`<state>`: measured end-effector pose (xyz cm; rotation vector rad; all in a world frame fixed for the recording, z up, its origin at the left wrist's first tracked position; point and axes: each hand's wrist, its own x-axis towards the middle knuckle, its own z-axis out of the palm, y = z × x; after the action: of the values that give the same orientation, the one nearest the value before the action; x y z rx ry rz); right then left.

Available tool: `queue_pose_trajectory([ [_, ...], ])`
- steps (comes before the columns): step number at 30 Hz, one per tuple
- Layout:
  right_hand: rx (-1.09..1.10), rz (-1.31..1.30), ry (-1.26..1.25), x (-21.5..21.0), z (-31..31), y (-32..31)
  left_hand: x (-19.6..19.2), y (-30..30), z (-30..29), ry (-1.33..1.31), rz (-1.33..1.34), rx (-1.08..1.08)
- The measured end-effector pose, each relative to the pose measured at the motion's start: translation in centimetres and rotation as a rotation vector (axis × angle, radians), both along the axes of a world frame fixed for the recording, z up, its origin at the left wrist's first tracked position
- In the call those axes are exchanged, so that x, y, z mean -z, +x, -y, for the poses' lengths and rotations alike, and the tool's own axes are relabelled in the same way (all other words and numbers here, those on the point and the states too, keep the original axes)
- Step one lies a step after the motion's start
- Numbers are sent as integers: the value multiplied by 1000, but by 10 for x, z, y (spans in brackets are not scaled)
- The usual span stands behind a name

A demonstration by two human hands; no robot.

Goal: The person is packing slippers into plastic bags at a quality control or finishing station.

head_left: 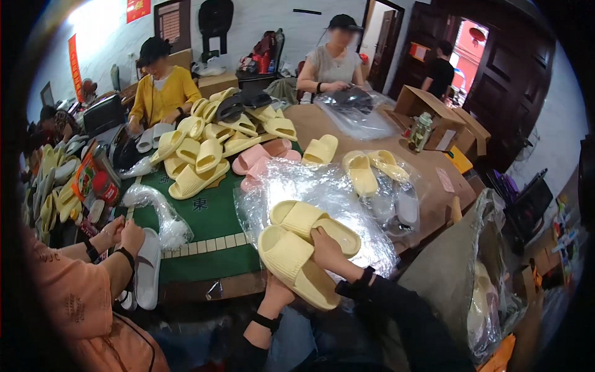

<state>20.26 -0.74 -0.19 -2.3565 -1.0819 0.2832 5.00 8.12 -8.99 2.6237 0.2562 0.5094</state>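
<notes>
Head view: right hand [330, 251] pinches the yellow slippers [285, 253] at their adjoining edges; left hand [278, 292] sits under the nearer one, fingers hidden, closure indeterminable. Glare masks clear plastic bags [291, 183] behind them.

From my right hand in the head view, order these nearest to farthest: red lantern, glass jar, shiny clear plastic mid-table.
From your right hand:
1. Shiny clear plastic: just ahead, mid-table.
2. Glass jar: farther back, to the right.
3. Red lantern: background, upper right.
</notes>
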Motion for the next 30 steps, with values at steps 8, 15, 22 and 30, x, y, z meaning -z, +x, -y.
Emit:
queue_pose_trajectory([
  [8,4,-103,487,-4,12,11,-17,9,3,162,-140,6],
  [15,-391,-523,522,-65,77,-35,103,-42,2,-1012,344,120],
  [22,-457,-752,435,-57,113,-49,108,-60,-27,-793,370,193],
  [30,-525,-515,457,-57,128,-56,51,-30,-15,-461,385,183],
])
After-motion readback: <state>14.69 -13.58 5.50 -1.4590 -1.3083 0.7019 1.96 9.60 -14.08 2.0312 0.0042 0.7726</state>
